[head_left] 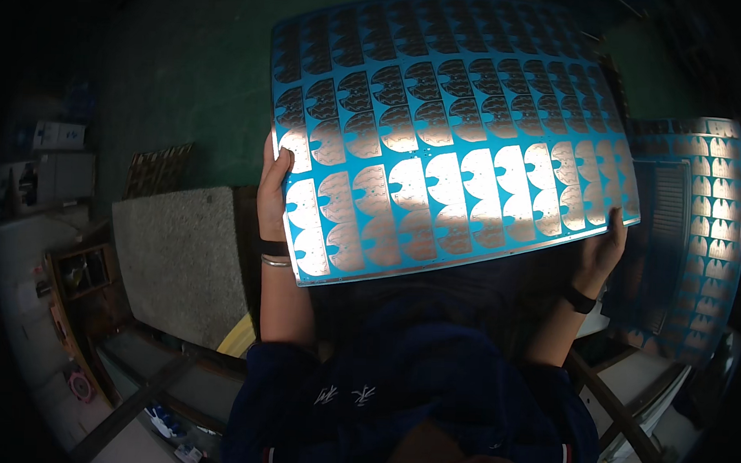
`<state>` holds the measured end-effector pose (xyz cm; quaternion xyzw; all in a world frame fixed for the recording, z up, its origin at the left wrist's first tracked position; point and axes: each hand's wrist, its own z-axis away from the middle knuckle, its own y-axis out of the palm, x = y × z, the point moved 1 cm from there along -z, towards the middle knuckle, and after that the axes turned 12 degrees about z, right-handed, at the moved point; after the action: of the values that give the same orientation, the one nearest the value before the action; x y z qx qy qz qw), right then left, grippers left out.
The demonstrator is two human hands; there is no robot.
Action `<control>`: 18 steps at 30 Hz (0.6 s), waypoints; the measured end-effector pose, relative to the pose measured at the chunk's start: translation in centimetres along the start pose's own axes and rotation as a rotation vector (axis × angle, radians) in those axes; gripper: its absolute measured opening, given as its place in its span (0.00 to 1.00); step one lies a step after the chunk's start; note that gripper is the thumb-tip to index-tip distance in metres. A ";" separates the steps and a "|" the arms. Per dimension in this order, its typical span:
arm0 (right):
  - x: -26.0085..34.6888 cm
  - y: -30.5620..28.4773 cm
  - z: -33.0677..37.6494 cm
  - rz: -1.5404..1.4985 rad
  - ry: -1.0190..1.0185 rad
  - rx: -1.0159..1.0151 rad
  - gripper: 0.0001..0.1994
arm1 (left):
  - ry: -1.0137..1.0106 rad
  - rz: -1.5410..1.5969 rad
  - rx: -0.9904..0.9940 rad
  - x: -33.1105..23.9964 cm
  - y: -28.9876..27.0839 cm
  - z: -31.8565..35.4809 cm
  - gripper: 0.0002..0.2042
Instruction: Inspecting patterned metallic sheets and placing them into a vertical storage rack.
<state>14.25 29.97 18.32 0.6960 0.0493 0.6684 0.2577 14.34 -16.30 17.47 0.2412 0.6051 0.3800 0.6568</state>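
Observation:
A large blue circuit board panel [426, 156], covered in rows of shiny copper half-round shapes, is tilted up in front of me. Bright light reflects across its middle and lower rows. My left hand [272, 195] grips its left edge, thumb on the front face and the other fingers mostly hidden behind. At the lower right corner, my right hand [605, 249] holds the bottom edge, its thumb tip showing at the front. Another blue panel [717, 231] with similar copper shapes lies to the right, apart from the held one.
A grey, rough-surfaced slab [178, 261] lies to the left, with a yellow piece [236, 337] by its lower corner. Beyond it are a slatted piece [156, 171] and a wooden shelf [82, 270]. Dark frame bars [140, 403] cross the lower left.

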 end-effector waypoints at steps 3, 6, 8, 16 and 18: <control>-0.1 0.0 0.0 0.022 -0.007 -0.006 0.18 | 0.008 -0.014 0.003 0.0 0.8 0.3 0.22; -0.2 -0.3 0.0 0.002 -0.016 -0.044 0.18 | 0.008 -0.018 -0.002 -0.1 1.2 0.5 0.22; 0.2 0.1 0.2 0.015 -0.027 -0.040 0.18 | 0.014 0.009 -0.013 0.1 1.3 0.4 0.22; 0.7 1.8 0.9 -0.051 -0.078 -0.014 0.21 | 0.032 -0.074 -0.049 -0.8 -0.2 1.3 0.27; 1.3 2.2 1.2 -0.049 -0.110 -0.028 0.21 | 0.041 -0.095 -0.086 -0.7 -1.3 1.2 0.29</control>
<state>14.95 28.26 20.48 0.7265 0.0429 0.6233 0.2862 15.84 -17.43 17.03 0.1760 0.6124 0.3791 0.6711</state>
